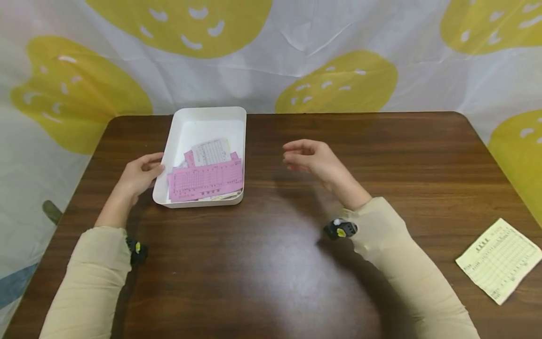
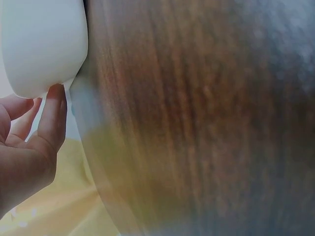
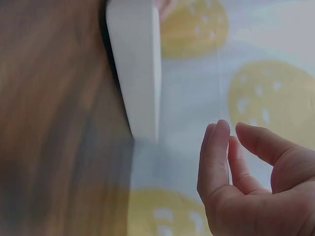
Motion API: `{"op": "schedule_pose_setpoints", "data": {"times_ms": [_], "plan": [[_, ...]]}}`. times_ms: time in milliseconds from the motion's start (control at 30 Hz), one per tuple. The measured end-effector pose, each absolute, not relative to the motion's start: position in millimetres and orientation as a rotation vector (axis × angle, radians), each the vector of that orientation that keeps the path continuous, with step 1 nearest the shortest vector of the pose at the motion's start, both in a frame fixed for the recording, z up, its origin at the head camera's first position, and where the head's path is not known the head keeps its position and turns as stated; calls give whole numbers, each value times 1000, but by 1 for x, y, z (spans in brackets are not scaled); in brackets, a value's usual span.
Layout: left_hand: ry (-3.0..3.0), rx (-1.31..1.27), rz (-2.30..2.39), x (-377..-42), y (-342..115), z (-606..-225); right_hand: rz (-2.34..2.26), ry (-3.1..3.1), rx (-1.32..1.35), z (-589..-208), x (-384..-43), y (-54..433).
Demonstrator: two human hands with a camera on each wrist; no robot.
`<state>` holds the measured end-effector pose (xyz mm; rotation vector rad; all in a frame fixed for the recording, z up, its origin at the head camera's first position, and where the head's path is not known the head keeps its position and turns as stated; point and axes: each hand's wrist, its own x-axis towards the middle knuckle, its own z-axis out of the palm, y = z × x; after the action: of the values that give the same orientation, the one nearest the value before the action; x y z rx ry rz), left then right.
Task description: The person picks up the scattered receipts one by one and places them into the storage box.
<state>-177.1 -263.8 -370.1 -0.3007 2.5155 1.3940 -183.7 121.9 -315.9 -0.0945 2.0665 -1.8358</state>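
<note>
A white rectangular tray (image 1: 207, 123) sits at the back left of the table. Pink printed slips (image 1: 207, 179) and a whitish printed slip (image 1: 211, 151) lie in its front half, overlapping one another. At the tray's left side is my left hand (image 1: 141, 174), its loosely bent fingers against the outer wall and the thumb at the rim. In the left wrist view, fingertips (image 2: 56, 91) meet the tray's white wall. My right hand (image 1: 315, 160) hovers to the right of the tray, fingers relaxed and nothing between them; the right wrist view shows a gap between thumb and fingers.
A pale yellow printed slip (image 1: 499, 261) lies at the right of the dark wooden table (image 1: 262, 273). Behind the table hangs a white cloth (image 1: 271, 70) with big yellow shapes. Each wrist carries a small black camera.
</note>
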Motion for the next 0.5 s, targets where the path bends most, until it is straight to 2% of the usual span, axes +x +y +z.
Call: {"op": "schedule_pose_setpoints", "data": {"times_ms": [233,500], "plan": [[2509,-312,1387,-177,-264,-371,-1996,2054,-33,-295,-187,190],[2516,-297,1399,-176,-264,-369,-2203,2054,83,-289,-178,272]]}}
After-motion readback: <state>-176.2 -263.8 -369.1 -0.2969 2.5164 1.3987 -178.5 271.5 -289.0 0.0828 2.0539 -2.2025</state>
